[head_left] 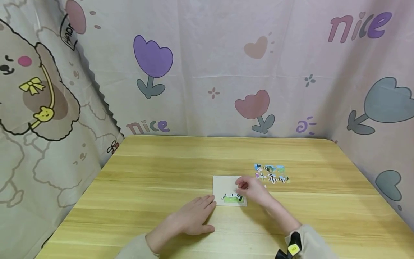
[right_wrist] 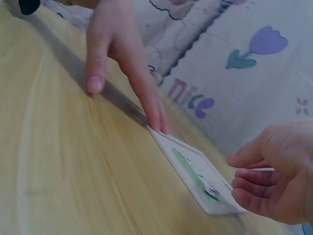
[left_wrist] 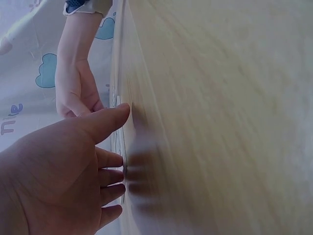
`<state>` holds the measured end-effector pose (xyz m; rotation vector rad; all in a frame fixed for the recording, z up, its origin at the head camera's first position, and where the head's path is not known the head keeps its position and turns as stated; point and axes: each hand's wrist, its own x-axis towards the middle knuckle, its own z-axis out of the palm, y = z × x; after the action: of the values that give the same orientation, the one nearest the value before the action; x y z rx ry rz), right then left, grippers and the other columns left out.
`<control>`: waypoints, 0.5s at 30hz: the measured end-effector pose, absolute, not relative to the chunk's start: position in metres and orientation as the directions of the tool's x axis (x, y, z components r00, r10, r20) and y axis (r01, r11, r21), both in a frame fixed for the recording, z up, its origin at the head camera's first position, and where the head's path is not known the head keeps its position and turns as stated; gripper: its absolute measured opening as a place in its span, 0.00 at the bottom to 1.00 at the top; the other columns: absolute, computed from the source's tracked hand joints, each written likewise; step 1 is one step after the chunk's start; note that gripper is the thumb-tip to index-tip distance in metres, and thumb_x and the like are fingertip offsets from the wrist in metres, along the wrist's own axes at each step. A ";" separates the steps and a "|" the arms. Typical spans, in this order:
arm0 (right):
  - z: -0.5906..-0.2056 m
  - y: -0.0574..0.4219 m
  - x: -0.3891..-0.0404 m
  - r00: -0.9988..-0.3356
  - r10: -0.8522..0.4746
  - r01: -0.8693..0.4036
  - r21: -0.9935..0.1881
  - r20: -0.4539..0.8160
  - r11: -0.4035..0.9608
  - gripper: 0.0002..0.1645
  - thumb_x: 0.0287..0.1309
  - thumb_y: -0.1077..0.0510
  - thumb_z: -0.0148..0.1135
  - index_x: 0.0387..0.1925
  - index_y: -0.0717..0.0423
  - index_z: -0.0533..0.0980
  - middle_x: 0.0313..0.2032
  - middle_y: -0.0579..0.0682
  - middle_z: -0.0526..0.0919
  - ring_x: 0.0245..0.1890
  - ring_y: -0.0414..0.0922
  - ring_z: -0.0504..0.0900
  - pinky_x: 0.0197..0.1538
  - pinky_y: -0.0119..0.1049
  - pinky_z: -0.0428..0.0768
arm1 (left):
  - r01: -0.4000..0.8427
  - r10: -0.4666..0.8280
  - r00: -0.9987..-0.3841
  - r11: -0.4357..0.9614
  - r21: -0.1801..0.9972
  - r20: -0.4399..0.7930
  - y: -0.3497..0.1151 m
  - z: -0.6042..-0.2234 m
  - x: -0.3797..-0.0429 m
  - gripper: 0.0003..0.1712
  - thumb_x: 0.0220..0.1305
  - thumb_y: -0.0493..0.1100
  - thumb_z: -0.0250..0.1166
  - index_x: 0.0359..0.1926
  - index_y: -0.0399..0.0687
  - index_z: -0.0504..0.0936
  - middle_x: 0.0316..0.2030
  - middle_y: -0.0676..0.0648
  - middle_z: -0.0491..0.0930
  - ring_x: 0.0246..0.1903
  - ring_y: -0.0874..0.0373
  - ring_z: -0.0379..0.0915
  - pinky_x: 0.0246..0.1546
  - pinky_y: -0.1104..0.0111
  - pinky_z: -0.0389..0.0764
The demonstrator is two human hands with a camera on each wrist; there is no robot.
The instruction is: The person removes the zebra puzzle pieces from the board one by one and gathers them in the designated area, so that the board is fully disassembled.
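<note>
A white puzzle board (head_left: 222, 184) with a raised border lies flat on the table. Along its near side sit puzzle pieces (head_left: 232, 199) with a green strip and black-and-white striped figures. My left hand (head_left: 195, 216) rests at the board's left edge, fingers stretched out and fingertips touching it. Above the board's right side, my right hand (head_left: 253, 190) pinches a thin puzzle piece (right_wrist: 264, 169) between thumb and fingers. Only the pale edge of that piece shows in the right wrist view; its picture side is hidden.
Several loose colourful puzzle pieces (head_left: 271, 174) lie in a group behind and right of the board. The wooden table (head_left: 155, 162) ends at a printed cloth backdrop (head_left: 200, 72) behind and at the sides.
</note>
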<state>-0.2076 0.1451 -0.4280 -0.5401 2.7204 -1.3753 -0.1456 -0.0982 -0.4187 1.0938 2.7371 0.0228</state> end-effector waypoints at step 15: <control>-0.438 0.125 -0.204 -0.895 -0.429 -0.393 -0.668 0.121 0.631 0.11 0.38 0.68 0.71 0.28 0.60 0.78 0.22 0.43 0.73 0.25 0.39 0.69 0.28 0.29 0.71 | 0.676 0.681 -0.709 0.730 0.098 -0.181 -0.098 -0.418 -0.147 0.42 0.62 0.63 0.54 0.67 0.41 0.60 0.69 0.42 0.53 0.68 0.51 0.47 0.67 0.61 0.53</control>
<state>-0.2037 0.1253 -0.4383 -0.7041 2.7928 -1.1261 -0.1467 -0.0979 -0.4184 1.0833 2.7284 0.0359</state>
